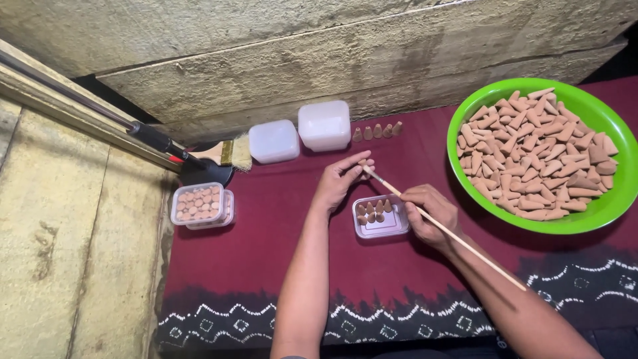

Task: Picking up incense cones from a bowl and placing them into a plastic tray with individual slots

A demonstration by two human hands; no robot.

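My left hand point(340, 181) pinches a small tan cone point(363, 163) between its fingertips above a clear square box point(381, 217) that holds several upright cones. My right hand point(430, 213) grips a long thin brush point(465, 242), its tip touching the cone in my left hand. The box sits on a maroon patterned cloth point(266, 259) between my two hands.
A green bowl point(601, 206) heaped with cones is at the right. A filled clear box point(199, 205) sits at the left, two white lidded boxes point(302, 133) and a row of cones point(377, 130) at the back. A paintbrush point(226, 153) lies near the concrete wall.
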